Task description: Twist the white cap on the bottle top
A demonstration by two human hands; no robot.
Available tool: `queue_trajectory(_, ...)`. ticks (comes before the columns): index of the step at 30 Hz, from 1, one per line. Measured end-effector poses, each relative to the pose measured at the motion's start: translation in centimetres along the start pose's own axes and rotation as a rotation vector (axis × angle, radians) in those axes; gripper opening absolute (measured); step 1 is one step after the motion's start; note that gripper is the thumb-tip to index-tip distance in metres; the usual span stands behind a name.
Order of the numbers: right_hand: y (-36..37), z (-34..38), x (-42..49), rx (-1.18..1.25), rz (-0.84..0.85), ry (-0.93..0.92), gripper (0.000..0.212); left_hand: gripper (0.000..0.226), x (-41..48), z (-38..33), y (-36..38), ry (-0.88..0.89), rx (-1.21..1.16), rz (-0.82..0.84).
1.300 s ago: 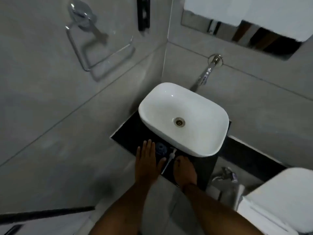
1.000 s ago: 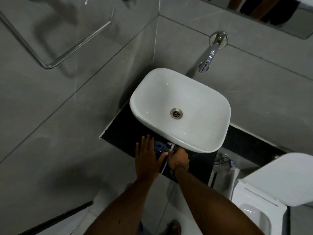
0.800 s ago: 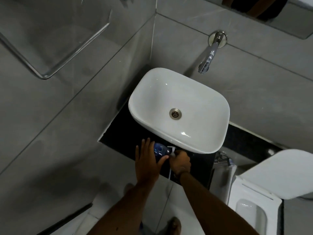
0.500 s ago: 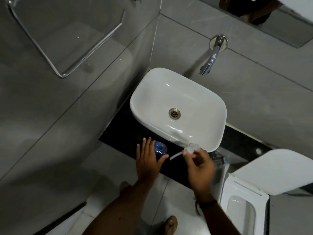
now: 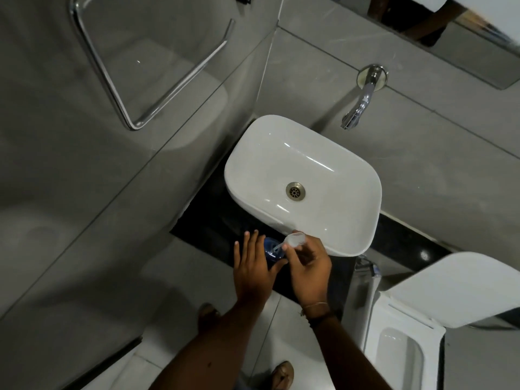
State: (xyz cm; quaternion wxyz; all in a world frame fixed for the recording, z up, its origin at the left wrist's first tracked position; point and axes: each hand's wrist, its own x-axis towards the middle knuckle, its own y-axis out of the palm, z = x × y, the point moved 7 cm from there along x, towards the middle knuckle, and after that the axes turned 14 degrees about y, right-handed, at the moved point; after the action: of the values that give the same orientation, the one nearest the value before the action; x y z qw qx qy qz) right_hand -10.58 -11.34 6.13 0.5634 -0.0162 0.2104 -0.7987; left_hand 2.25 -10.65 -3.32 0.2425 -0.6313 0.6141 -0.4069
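From the head view we look straight down our two forearms to a black counter [image 5: 202,220] in the corner of a grey-tiled bathroom. Our left hand [image 5: 253,268] lies flat, fingers straight and slightly spread, against the left side of a small blue bottle [image 5: 271,250] that stands on the counter just in front of the white basin [image 5: 304,187]; the thumb reaches round the bottle's near side, so the hand steadies it rather than clenching it. Our right hand [image 5: 308,266] sits just to the right, fingers curled, pinching a clear pump cap [image 5: 294,240] between thumb and fingertips. The cap's thin tube slants down and left into the bottle's open mouth, so the cap is lifted clear of the bottle but its tube is still inside. A cord band circles the right wrist.

The bottle looks blue through its wall; how full it is we cannot tell. The basin holds nothing but its metal drain [image 5: 295,190]. A chrome tap [image 5: 357,108] juts from the wall above it. At the right stands a white toilet [image 5: 399,353] with its lid raised, and a chrome towel ring [image 5: 132,88] hangs on the left wall.
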Motion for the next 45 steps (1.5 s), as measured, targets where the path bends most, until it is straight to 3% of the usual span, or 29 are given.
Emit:
queue_trajectory(3, 1.7, -1.9, 0.5, -0.14, 0.062, 0.022, 0.025, 0.079, 0.0, -0.1, -0.2, 0.003, 0.008, -0.017)
queue_trajectory(7, 2.9, -3.5, 0.7, -0.26, 0.078, 0.074, 0.03, 0.055, 0.1, -0.2, -0.3, 0.003, 0.012, -0.047)
queue_trajectory(11, 3.1, -3.0, 0.7, -0.309, 0.061, 0.048, 0.037, 0.053, 0.2, -0.2, -0.2, 0.001, 0.003, -0.043)
queue_trajectory(15, 1.9, -2.8, 0.9, -0.39, 0.01, 0.058, 0.022, 0.054, 0.2, 0.0, -0.3, -0.011, -0.031, -0.061)
queue_trajectory(18, 0.6, -3.2, 1.0, -0.402, -0.049, 0.078, 0.035, 0.054, 0.2, 0.0, -0.2, -0.006, -0.04, -0.051)
queue_trajectory(21, 1.5, -3.7, 0.7, -0.376, 0.094, 0.08, 0.064, 0.053, 0.1, 0.0, 0.0, -0.01, -0.03, -0.009)
queue_trajectory(22, 1.9, -3.6, 0.6, -0.393, 0.133, 0.077, 0.064, 0.055, 0.0, 0.0, 0.1, -0.008, -0.02, 0.006)
queue_trajectory(25, 1.4, -3.6, 0.6, -0.369, 0.06, 0.083, 0.029, 0.056, 0.1, 0.0, -0.1, -0.006, -0.036, -0.002)
queue_trajectory(27, 0.6, -3.9, 0.7, -0.324, 0.005, 0.107, 0.027, 0.06, 0.1, 0.0, -0.3, -0.01, -0.062, -0.021)
queue_trajectory(28, 0.7, -3.9, 0.7, -0.325, 0.033, 0.105, 0.031, 0.061, 0.1, 0.0, -0.4, -0.009, -0.068, -0.026)
queue_trajectory(31, 2.1, -4.1, 0.5, -0.353, 0.228, 0.12, 0.075, 0.059, 0.0, 0.0, -0.2, 0.002, -0.049, -0.021)
queue_trajectory(32, 2.4, -4.1, 0.7, -0.363, 0.261, 0.124, 0.077, 0.06, 0.0, 0.0, -0.2, 0.004, -0.053, -0.024)
queue_trajectory(36, 2.8, -3.8, 1.5, -0.423, 0.223, 0.097, 0.044, 0.072, 0.0, 0.0, 0.0, 0.011, -0.047, 0.014)
queue_trajectory(39, 2.2, -3.8, 1.9, -0.338, 0.062, 0.157, 0.031, 0.079, -0.1, 0.1, 0.3, 0.013, -0.031, 0.045)
queue_trajectory(41, 2.0, -4.0, 1.9, -0.315, 0.006, 0.181, 0.039, 0.076, 0.0, 0.2, 0.3, 0.014, -0.023, 0.046)
queue_trajectory(45, 2.9, -3.7, 1.7, -0.29, 0.184, 0.111, 0.063, 0.066, 0.1, 0.2, 0.2, 0.006, -0.028, 0.004)
